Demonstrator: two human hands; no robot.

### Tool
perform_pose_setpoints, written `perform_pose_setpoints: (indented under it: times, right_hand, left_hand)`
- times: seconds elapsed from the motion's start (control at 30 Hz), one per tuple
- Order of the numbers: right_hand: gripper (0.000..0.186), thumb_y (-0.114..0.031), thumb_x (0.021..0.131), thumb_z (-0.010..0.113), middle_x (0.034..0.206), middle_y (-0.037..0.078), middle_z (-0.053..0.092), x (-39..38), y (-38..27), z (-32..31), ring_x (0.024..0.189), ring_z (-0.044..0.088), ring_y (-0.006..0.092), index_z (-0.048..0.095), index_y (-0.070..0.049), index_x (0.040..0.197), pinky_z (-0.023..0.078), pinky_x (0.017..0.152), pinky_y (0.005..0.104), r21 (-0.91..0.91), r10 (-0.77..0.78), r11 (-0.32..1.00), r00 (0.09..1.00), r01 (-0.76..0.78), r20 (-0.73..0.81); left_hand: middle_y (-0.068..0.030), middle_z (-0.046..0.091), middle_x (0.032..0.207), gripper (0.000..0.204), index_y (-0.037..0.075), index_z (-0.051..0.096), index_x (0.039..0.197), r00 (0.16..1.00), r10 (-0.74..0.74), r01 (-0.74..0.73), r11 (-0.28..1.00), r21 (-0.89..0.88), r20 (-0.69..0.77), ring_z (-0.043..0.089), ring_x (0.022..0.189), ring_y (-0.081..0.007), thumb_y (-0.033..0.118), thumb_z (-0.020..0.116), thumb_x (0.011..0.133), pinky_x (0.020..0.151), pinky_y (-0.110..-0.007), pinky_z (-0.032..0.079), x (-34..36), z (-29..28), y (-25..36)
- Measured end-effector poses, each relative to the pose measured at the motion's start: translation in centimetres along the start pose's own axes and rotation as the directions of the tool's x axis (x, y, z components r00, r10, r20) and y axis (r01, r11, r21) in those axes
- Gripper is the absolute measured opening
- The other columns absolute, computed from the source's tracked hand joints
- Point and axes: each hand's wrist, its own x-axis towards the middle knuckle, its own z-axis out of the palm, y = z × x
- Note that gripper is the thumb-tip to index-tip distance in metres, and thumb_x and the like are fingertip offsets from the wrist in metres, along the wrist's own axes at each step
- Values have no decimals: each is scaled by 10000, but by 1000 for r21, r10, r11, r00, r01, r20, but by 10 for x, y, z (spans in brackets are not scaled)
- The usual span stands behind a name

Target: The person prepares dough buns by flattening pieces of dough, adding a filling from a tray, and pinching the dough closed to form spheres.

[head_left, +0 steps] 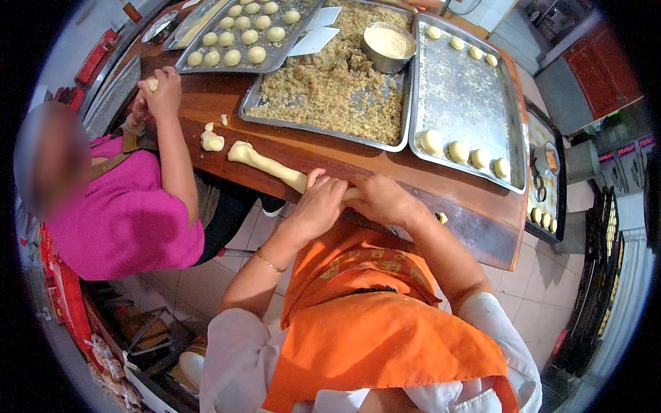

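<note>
A long roll of pale dough point(268, 166) lies on the wooden table near its front edge. My left hand point(318, 205) wraps round the right part of this roll, fingers curled over it. Right beside it, my right hand point(381, 199) closes on the roll's right end, and a bit of dough shows between the two hands. Smaller lumps of dough point(212, 139) lie just past the roll's left end. Most of what sits under my fingers is hidden.
Beyond my hands stands a tray of crumbly filling point(330, 124) holding a metal bowl point(387, 48). Trays with dough balls stand at the right point(468, 96) and far left point(274, 48). On the left, a person in a pink top point(131, 206) handles a small dough piece.
</note>
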Motion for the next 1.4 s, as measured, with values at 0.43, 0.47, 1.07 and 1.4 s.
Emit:
perform_pose_setpoints:
  times: [0.43, 0.47, 1.07, 1.4]
  right_hand:
    - [249, -192, 918, 538, 842, 140, 726, -10, 23, 31, 778, 711, 271, 725, -28, 925, 560, 723, 388, 70, 124, 989, 992, -126, 39]
    - [257, -208, 934, 533, 838, 96, 719, -14, 34, 36, 771, 694, 236, 716, -27, 940, 549, 721, 360, 434, 151, 885, 986, -167, 72]
    - [286, 14, 805, 657, 1064, 167, 631, -111, 63, 35, 990, 609, 390, 643, 3, 1090, 498, 903, 467, -159, -83, 987, 792, -18, -605]
    - [254, 42, 813, 674, 1026, 141, 666, -161, 102, 32, 990, 627, 358, 713, -56, 1044, 521, 864, 445, -88, 106, 969, 715, -229, -691]
  left_hand:
    - [-158, 519, 990, 120, -2, 576, 902, 991, 53, -10, 945, 326, -122, 521, 1043, -336, 113, 571, 870, 1012, -505, 362, 11, 40, 15]
    - [-159, 513, 1004, 144, -4, 568, 922, 993, 37, -1, 950, 313, -110, 514, 1056, -340, 124, 588, 861, 1019, -514, 356, 12, 40, 16]
    - [-201, 561, 1296, 426, -43, 584, 1279, 983, -183, 175, 939, -297, 1, 534, 1204, -383, 15, 621, 859, 1062, -443, 422, 31, 29, 80]
    - [-149, 632, 941, 202, -11, 643, 1011, 991, -133, 120, 959, -255, -33, 624, 885, -326, 127, 710, 879, 795, -430, 503, 59, 71, 88]
